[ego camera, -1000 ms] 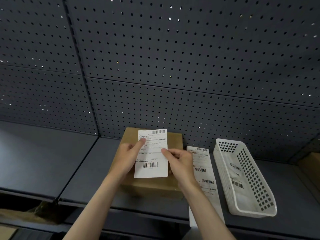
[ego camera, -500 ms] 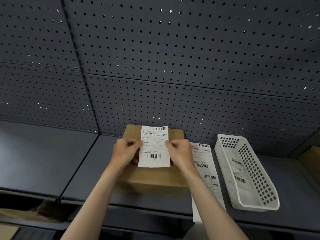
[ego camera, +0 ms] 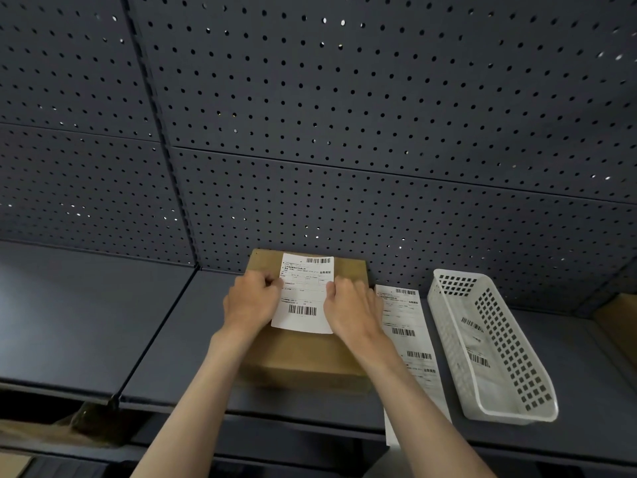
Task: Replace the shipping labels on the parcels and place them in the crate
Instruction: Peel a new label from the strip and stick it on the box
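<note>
A brown cardboard parcel (ego camera: 303, 360) lies on the dark shelf against the pegboard wall. A white shipping label (ego camera: 305, 298) with barcodes lies on the parcel's top, its far edge near the parcel's back edge. My left hand (ego camera: 250, 303) pinches the label's left edge and my right hand (ego camera: 351, 307) pinches its right edge, both resting low on the parcel. A long strip of further labels (ego camera: 408, 343) lies on the shelf just right of the parcel and hangs over the front edge.
A white perforated plastic basket (ego camera: 510, 381) with used labels inside stands at the right. The dark pegboard wall (ego camera: 344, 132) rises right behind the parcel. Another brown box (ego camera: 620, 326) shows at the far right edge. The grey shelf (ego camera: 86, 322) stretches left.
Both hands have carried the label away from me and down onto the parcel's top; it was held up above the parcel before. The fingers have shifted to the label's side edges.
</note>
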`<state>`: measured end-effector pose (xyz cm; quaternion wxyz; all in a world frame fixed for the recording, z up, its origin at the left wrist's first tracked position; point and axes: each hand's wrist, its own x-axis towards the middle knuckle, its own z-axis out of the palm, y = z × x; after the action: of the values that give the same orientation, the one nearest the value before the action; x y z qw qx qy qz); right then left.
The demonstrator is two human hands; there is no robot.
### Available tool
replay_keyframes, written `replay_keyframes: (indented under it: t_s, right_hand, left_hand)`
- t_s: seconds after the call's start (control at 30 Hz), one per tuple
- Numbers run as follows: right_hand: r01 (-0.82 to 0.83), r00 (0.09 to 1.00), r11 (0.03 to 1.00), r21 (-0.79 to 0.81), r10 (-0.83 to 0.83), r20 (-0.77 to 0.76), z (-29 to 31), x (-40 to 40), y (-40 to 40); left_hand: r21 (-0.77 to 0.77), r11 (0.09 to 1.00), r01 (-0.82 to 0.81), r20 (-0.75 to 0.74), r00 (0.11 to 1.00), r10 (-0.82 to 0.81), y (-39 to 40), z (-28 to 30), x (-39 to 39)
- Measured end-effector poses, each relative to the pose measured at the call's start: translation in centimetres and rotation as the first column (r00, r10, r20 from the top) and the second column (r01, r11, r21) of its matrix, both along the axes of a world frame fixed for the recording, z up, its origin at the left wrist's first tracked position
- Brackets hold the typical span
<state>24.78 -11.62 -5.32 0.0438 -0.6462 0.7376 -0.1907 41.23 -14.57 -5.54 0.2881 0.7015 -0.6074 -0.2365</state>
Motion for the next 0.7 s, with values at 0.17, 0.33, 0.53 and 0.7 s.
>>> replay_keyframes:
  t_s: [0.17,0.33,0.53,0.7]
  right_hand:
    - [-0.019,0.998,1.000,0.023,0.021,-0.060,-0.5,-0.2,-0.2]
    - [-0.041,0.994,0.999,0.019,0.042,-0.103,-0.8,-0.5,-0.6]
    - [-0.100,0.995,0.995,-0.027,0.100,-0.012,-1.2,-0.7,-0.3]
    - [-0.067,0.998,0.997,-0.035,0.067,0.000,-1.3,-0.7,-0.4]
  left_hand:
    - [-0.019,1.000,0.017,0.145,0.989,-0.014,0.1,-0.1,-0.1]
    - [-0.029,0.999,0.037,0.253,0.967,-0.028,-0.1,-0.6,0.2]
    - [-0.052,0.996,0.071,0.286,0.957,-0.053,0.1,-0.7,-0.2]
    - [-0.037,0.996,0.084,0.281,0.957,-0.071,-0.4,-0.9,-0.1]
